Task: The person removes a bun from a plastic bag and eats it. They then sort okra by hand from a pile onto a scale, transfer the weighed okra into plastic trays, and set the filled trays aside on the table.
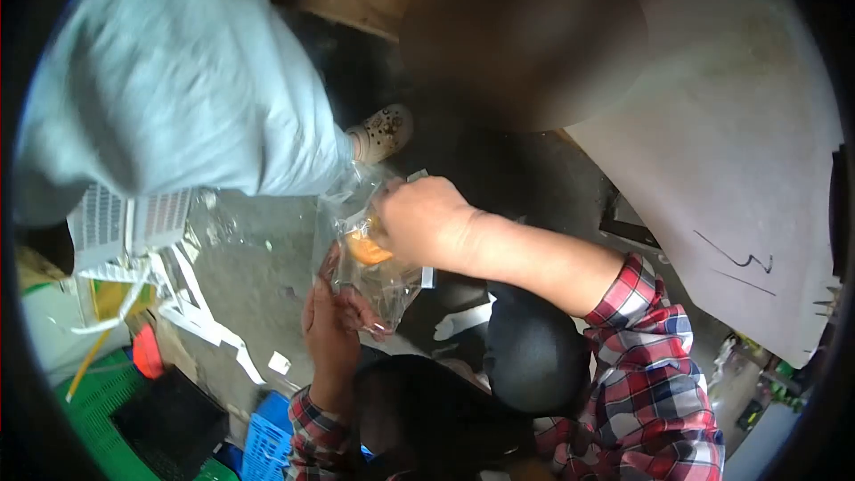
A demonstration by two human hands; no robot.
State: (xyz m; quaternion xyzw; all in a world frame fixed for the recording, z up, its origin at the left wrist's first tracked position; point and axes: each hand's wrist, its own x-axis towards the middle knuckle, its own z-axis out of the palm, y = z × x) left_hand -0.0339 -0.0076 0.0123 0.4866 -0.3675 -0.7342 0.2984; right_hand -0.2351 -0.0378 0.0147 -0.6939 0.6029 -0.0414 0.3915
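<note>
R grip (429, 221) curled by orange item (366, 248) in clear plastic bag (397, 289), exact hold unclear; L grip (335, 319) approx half-open, touching bag's near-left side.

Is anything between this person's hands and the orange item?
Yes: the clear plastic bag appears to lie between the left hand and the orange item. The right hand partly covers the item; whether plastic separates them is unclear. No other obstacle is visible.

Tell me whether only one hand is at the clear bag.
No, the left hand and the right hand are both at the clear bag.
</note>
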